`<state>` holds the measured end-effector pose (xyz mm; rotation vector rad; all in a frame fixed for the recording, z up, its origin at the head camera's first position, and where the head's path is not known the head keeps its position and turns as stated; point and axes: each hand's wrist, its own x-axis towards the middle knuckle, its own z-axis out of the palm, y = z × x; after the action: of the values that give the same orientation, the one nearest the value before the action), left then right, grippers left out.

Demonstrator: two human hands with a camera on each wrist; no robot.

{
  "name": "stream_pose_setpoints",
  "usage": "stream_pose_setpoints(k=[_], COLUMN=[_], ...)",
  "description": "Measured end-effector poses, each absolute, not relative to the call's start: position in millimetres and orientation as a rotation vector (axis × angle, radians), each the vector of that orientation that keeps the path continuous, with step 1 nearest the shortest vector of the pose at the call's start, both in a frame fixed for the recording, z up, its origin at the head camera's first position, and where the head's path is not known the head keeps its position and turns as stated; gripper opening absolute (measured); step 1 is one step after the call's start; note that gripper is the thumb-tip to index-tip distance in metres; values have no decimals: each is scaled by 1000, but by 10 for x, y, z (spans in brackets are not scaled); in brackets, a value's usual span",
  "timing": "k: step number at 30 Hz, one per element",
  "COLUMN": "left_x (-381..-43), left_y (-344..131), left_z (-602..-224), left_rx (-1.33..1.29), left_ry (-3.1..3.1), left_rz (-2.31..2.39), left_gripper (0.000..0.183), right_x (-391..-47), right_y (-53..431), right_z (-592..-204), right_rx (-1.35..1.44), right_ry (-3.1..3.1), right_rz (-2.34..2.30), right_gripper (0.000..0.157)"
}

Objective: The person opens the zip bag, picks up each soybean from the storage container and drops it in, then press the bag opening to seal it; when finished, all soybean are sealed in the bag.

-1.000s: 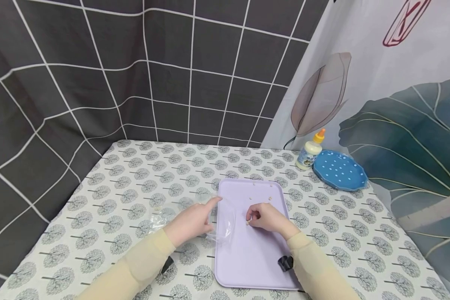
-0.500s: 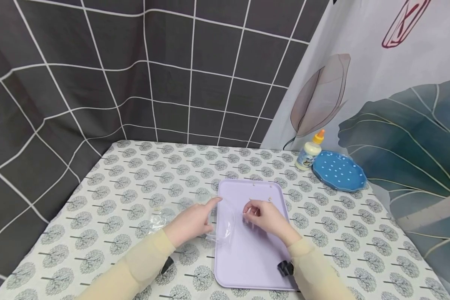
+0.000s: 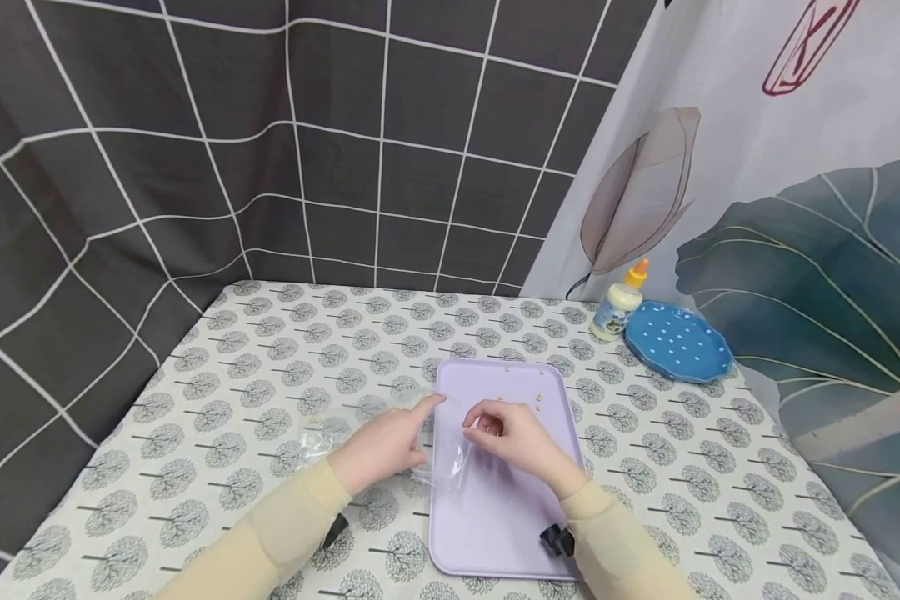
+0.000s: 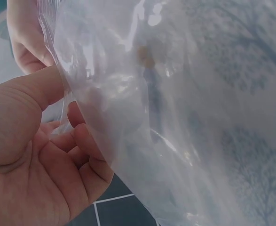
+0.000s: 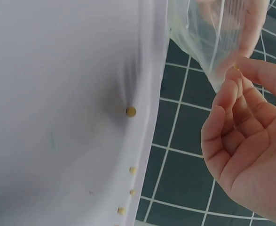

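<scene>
My left hand [image 3: 382, 446] holds a clear plastic zip bag [image 4: 175, 136] by its mouth, over the left edge of a pale purple tray [image 3: 480, 533]. Thumb and fingers lie along the bag's edge in the left wrist view, and a blurred yellowish spot shows through the plastic. Right at the bag's opening, my right hand [image 3: 517, 437] pinches a small soybean [image 5: 236, 68] between thumb and forefinger; its other fingers are curled. More soybeans [image 5: 131, 111] lie scattered on the tray, mostly toward its far end in the head view.
A glue bottle [image 3: 618, 308] with an orange tip stands at the table's back right, beside a blue dotted plate [image 3: 678, 343]. The tree-print tablecloth [image 3: 270, 358] lies under everything. A dark grid curtain [image 3: 330, 150] hangs behind.
My right hand has lifted a soybean off the middle of the tray and moved left to the bag's mouth. My left hand and the bag have stayed nearly still.
</scene>
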<state>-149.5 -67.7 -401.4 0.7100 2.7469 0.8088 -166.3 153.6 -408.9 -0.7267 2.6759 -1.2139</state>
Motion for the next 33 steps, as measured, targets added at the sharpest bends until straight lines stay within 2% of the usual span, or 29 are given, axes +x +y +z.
stream_pose_setpoints(k=[22,33], left_x=[-1496,-1491], left_y=[-672,-684], left_z=[-4032,-3999], left_rx=[688,701], left_ry=[2724,2730], left_rz=[854,845], left_gripper=[81,83], right_x=[-1649,-1675], right_y=[1529,1611], right_z=[-4139,-4180], right_rx=[-751,-697], right_ry=[2663,2682], right_rz=[-1206,-1280], right_gripper=[8,32])
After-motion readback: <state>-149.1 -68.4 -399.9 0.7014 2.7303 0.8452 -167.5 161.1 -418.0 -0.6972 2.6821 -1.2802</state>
